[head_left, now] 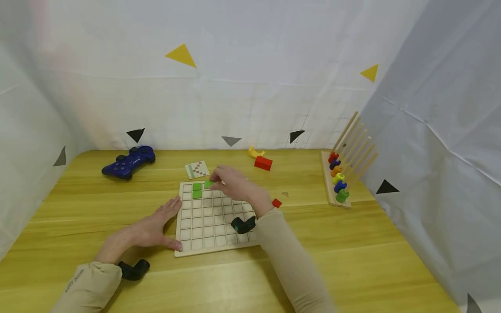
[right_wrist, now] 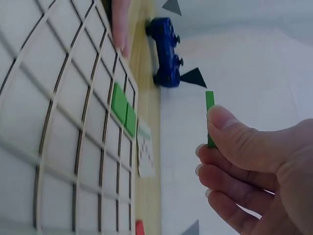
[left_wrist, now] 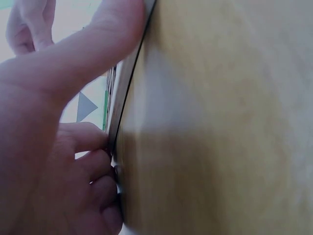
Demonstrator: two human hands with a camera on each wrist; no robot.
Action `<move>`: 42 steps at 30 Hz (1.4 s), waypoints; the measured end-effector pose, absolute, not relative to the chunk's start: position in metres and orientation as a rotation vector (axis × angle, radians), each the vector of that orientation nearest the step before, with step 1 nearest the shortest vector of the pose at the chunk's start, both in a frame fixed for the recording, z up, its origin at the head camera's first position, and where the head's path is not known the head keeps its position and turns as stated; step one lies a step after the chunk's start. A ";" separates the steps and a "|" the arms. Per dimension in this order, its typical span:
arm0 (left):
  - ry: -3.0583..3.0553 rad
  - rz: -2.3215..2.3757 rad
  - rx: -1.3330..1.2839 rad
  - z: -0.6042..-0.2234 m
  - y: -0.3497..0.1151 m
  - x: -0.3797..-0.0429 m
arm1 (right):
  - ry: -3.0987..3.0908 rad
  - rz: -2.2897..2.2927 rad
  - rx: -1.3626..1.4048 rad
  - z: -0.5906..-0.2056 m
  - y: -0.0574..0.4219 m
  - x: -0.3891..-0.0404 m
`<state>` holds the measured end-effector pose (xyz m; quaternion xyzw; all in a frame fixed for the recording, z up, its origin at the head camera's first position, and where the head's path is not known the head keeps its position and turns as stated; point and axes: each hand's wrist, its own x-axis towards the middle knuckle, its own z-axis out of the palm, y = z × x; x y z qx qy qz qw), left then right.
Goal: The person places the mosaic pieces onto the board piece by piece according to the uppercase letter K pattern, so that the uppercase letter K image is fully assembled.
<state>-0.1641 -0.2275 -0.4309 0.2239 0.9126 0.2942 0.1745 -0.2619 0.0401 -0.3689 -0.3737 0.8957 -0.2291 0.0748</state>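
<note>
My right hand (head_left: 235, 182) pinches a thin green square tile (right_wrist: 210, 117) between thumb and fingers, over the far edge of a pale wooden grid board (head_left: 207, 221). Two green tiles (head_left: 197, 191) lie one behind the other in the board's second column, near its far left corner. My left hand (head_left: 154, 226) rests at the board's left side with thumb and fingers spread. In the left wrist view its thumb (left_wrist: 112, 29) lies against the board's edge.
Behind the board lies a small pattern card (head_left: 197, 170). A blue game controller (head_left: 130, 163) is at the back left. Red blocks (head_left: 263, 163) and a yellow piece (head_left: 255, 152) sit at the back. A small red tile (head_left: 276, 203) lies right of the board, and a peg rack (head_left: 336, 182) stands further right.
</note>
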 end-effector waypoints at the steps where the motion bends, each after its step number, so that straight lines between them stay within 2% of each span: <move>1: 2.584 0.831 0.634 -0.431 -0.227 -0.164 | 2.675 -0.685 -1.123 -0.371 0.036 -0.261; 26: 2.583 0.833 0.626 -0.429 -0.227 -0.163 | 2.639 -0.494 -1.182 -0.419 0.005 -0.263; 42: 2.591 0.812 0.619 -0.428 -0.226 -0.164 | 2.622 -0.716 -1.145 -0.432 0.006 -0.270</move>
